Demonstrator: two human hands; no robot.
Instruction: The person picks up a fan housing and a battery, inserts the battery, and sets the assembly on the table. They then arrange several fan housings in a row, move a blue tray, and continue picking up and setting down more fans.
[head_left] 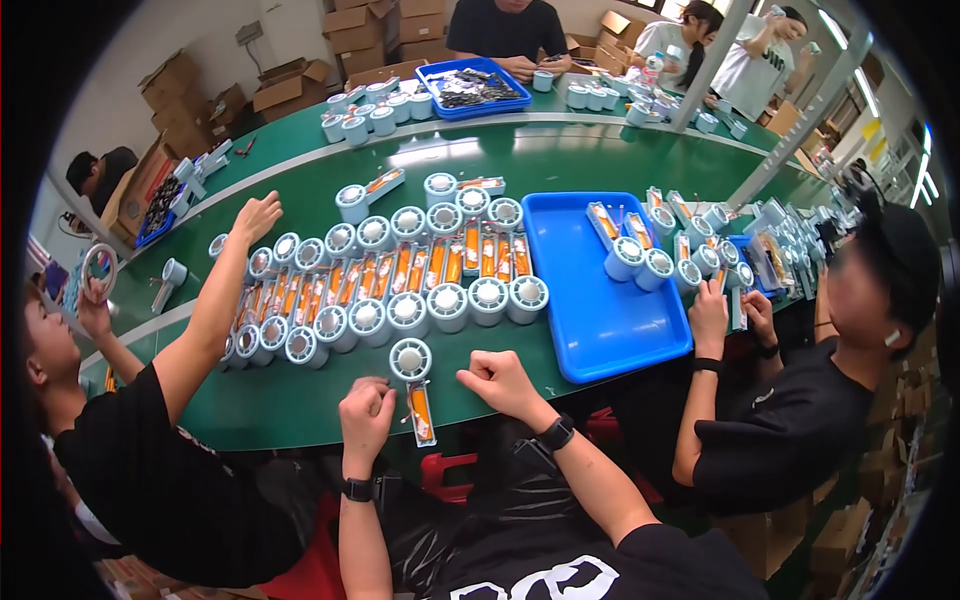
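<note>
One light-blue handheld fan [411, 361] lies in front of me at the table's near edge. Its round grille is away from me, and its opened handle points toward me, showing an orange battery [421, 411] and thin wires. Just left of that handle is my left hand [367, 412], fingers curled in. My right hand [502, 384], closed in a fist, hovers to the right of the fan, apart from it. What either hand holds, if anything, is hidden. Beyond them lie two rows of similar fans [407, 312], their opened handles between the rows.
A blue tray [610, 345] holding a few fans stands to the right. A co-worker [800, 400] handles parts there; at left another person's arm [205, 310] reaches over the green table [300, 410]. A blue tray of dark parts [475, 105] sits across.
</note>
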